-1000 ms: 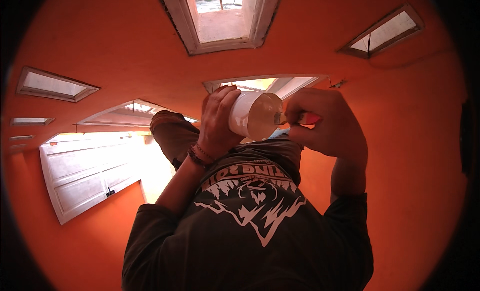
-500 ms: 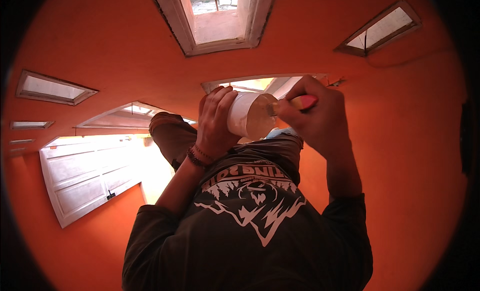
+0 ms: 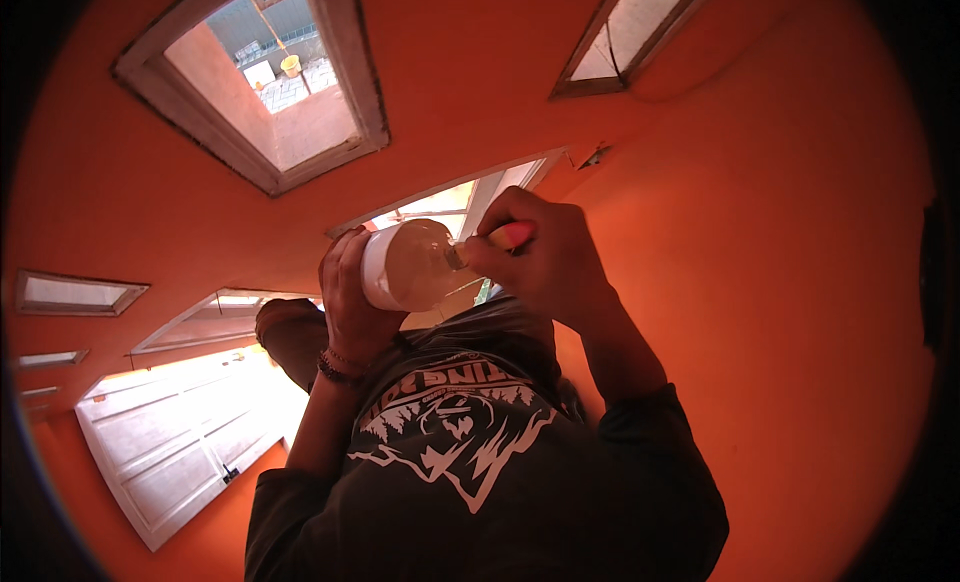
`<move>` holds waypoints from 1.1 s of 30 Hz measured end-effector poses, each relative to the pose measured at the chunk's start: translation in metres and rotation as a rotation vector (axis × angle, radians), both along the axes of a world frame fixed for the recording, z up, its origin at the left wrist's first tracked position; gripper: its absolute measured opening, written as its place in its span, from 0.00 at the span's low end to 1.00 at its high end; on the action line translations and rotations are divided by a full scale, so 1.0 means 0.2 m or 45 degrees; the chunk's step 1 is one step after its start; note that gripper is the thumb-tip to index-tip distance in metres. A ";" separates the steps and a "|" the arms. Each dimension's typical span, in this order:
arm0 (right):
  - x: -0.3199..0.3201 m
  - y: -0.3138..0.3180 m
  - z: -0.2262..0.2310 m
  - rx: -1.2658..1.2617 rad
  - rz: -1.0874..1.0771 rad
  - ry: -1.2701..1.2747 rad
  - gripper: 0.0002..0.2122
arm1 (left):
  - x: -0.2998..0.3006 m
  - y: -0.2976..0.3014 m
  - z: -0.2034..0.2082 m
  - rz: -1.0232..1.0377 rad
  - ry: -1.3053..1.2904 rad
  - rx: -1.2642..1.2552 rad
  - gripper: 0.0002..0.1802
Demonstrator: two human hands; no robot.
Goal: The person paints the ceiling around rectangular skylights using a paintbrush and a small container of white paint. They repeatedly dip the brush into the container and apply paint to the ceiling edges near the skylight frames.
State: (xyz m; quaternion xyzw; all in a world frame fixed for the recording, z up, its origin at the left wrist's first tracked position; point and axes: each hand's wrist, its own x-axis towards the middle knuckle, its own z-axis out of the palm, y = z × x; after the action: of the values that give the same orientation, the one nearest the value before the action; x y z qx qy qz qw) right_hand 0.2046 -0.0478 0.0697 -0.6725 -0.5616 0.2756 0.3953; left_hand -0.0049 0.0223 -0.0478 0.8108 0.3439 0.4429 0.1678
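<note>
We have the pale container (image 3: 410, 272) just off the middle of our view toward nine o'clock, lying on its side in the air, its long axis running roughly from nine o'clock to a little above three. Its white band is at the nine o'clock end, its translucent end faces three. Our left hand (image 3: 350, 287) grasps it by that white end, so it is the nearer one. Our right hand (image 3: 540, 252), at three o'clock from the container, pinches a small tool (image 3: 516, 234) with a red and yellow end; a greyish part of it reaches toward the translucent end.

We cannot tell whether that greyish part touches the container, enters it or stops just short. Our left thumb is out of sight, our right fingers cover the tool's middle, and the translucent end might be open or simply clear.

Farther out, our dark shirt (image 3: 420, 507) fills six o'clock, a white door (image 3: 170, 462) stands at eight, cut by glare, and an orange wall (image 3: 770, 302) spans three.
</note>
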 end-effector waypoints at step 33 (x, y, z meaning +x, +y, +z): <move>0.49 0.16 -0.59 0.910 -0.981 0.376 0.08 | -0.06 -0.05 -0.08 -0.152 0.074 -0.647 0.50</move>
State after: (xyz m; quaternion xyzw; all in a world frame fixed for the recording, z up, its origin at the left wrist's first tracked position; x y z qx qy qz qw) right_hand 0.3034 -0.0152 -0.0490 -0.6073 -0.2719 -0.0056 0.7465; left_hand -0.0174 0.0114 -0.0648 0.7739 0.4004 0.3080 0.3821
